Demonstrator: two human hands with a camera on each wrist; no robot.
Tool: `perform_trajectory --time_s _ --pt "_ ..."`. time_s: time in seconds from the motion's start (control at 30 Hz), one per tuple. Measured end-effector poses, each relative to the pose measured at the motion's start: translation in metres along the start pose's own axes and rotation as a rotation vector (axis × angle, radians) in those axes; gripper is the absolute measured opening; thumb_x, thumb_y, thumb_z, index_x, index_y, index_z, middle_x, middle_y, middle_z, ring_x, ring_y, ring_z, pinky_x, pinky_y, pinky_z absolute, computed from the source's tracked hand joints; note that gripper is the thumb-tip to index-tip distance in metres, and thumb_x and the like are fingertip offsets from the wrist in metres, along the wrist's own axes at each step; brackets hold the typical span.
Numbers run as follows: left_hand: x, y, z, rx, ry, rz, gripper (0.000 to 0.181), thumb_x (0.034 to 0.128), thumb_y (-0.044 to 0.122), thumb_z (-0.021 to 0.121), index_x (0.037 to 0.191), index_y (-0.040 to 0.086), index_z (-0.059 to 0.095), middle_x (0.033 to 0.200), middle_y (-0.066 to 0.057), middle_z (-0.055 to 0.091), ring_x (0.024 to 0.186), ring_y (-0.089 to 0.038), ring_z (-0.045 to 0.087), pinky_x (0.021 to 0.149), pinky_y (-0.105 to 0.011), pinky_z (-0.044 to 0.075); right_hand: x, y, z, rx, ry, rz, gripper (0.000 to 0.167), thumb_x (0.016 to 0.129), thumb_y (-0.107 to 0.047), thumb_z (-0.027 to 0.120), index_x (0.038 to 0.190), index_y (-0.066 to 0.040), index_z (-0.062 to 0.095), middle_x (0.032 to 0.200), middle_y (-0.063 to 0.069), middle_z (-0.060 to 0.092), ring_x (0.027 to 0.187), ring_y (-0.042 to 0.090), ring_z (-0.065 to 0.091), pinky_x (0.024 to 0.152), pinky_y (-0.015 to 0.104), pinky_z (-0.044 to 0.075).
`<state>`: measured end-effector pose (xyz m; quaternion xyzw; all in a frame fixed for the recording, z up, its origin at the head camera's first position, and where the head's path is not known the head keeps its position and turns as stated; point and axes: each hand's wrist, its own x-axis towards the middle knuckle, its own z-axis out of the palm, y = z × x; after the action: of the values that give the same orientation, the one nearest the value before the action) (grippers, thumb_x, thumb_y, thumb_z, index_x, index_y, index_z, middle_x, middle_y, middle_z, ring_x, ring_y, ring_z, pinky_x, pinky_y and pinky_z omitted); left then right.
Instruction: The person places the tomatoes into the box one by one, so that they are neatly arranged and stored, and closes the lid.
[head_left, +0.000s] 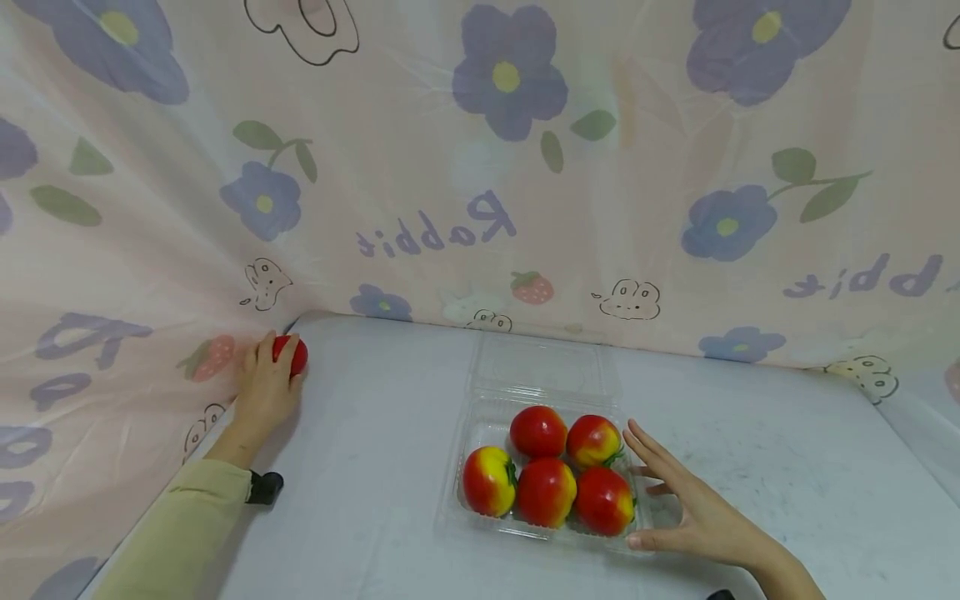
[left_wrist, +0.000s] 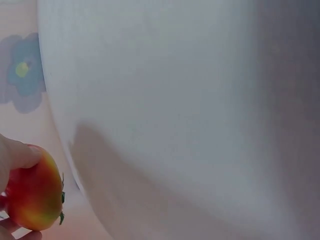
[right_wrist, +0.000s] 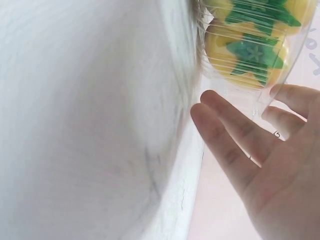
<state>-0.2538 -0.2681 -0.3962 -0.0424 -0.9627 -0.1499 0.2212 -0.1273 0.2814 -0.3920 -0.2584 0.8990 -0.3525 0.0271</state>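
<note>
At the far left of the head view, my left hand (head_left: 264,392) grips a red and yellow tomato (head_left: 299,358). The left wrist view shows the thumb over this tomato (left_wrist: 40,192) and its green calyx facing away from the palm. A clear plastic clamshell box (head_left: 480,417) stands open near the middle, its lid (head_left: 540,367) laid back. Several similar tomatoes (head_left: 546,492) sit inside, with a bare spot at the back left. My right hand (head_left: 693,508) stays at the box's right side, fingers spread and holding nothing; the right wrist view shows its fingertips close to the box wall.
A white table surface (head_left: 360,467) lies under everything. Patterned cloth (head_left: 420,167) with flowers and rabbits hangs behind the table and along its left side, close to my left hand.
</note>
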Motion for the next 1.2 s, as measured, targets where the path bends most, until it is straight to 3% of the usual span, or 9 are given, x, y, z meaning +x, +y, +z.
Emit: perform_trajectory --time_s 0.13,0.43,1.2 --pt "0.001 0.005 0.001 -0.005 0.044 0.049 0.056 0.083 0.001 0.066 0.134 -0.005 0.044 0.137 -0.037 0.033 0.121 -0.055 0.031 0.096 -0.07 0.028 0.0 0.0 -0.001 0.006 0.0 0.005 0.107 0.073 -0.03 0.083 0.155 -0.017 0.016 0.16 0.014 0.013 0.114 0.037 0.055 0.082 0.027 0.055" --pt "0.004 0.024 -0.001 -0.027 0.03 0.072 0.057 0.0832 0.001 0.066 0.136 -0.002 0.045 0.139 -0.035 0.033 0.123 -0.052 0.03 0.095 -0.069 0.032 0.0 -0.002 0.0 0.015 -0.005 0.035 0.106 0.073 -0.033 0.082 0.155 -0.019 0.016 0.16 0.016 0.013 0.114 0.038 0.054 0.082 0.027 0.055" --pt "0.007 0.071 0.0 -0.082 0.135 0.261 0.062 0.0747 -0.005 0.074 0.132 0.0 0.052 0.136 -0.032 0.042 0.121 -0.049 0.039 0.09 -0.066 0.041 0.0 -0.002 0.0 -0.003 0.003 0.025 0.106 0.073 -0.031 0.082 0.155 -0.018 0.016 0.16 0.015 0.014 0.113 0.035 0.055 0.081 0.027 0.055"
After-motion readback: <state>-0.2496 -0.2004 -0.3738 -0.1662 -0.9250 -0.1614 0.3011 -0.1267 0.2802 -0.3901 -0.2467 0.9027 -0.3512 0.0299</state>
